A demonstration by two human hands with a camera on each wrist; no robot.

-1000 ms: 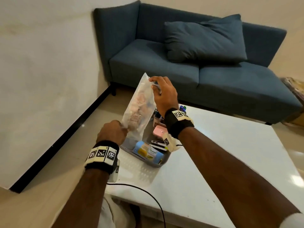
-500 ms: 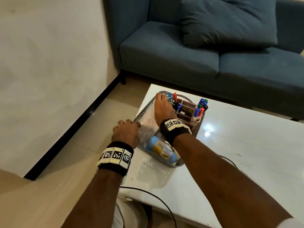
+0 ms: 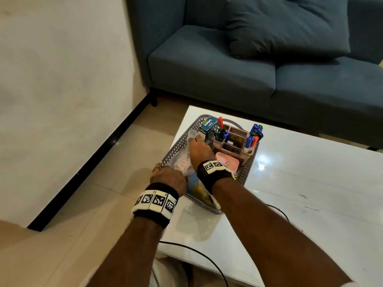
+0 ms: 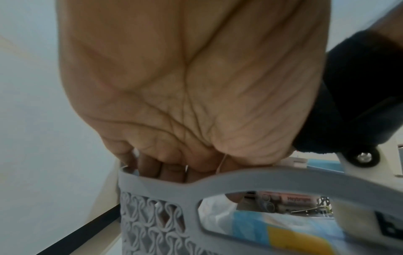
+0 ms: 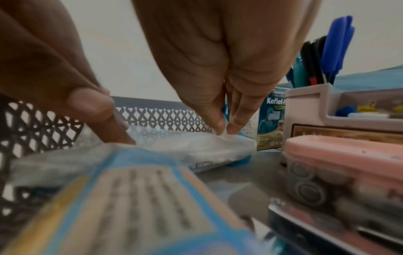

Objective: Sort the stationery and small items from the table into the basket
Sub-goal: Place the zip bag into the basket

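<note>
A grey lattice basket (image 3: 251, 160) stands at the near-left corner of the white table (image 3: 310, 193). A clear plastic bag (image 3: 182, 162) with pink contents lies flat along the basket's left side. My right hand (image 3: 196, 139) reaches over it, its straight fingers (image 5: 220, 124) and thumb pressing down on the bag (image 5: 191, 146). My left hand (image 3: 162, 166) is at the basket's near-left corner; its fingers (image 4: 170, 169) curl down inside the rim (image 4: 261, 174) round the bag's near end.
The basket also holds a pink organiser (image 3: 232, 139) with pens, markers (image 3: 256, 133), a Koflet box (image 3: 208, 126), a pink case (image 3: 227, 163) and a blue-yellow packet (image 3: 196, 189). A black cable (image 3: 196, 251) hangs off the table's front edge. A blue sofa (image 3: 228, 69) stands behind.
The bag was held upright above the basket; both hands have lowered it and laid it flat in the basket's left side. The right hand went from pinching its top to pressing it.
</note>
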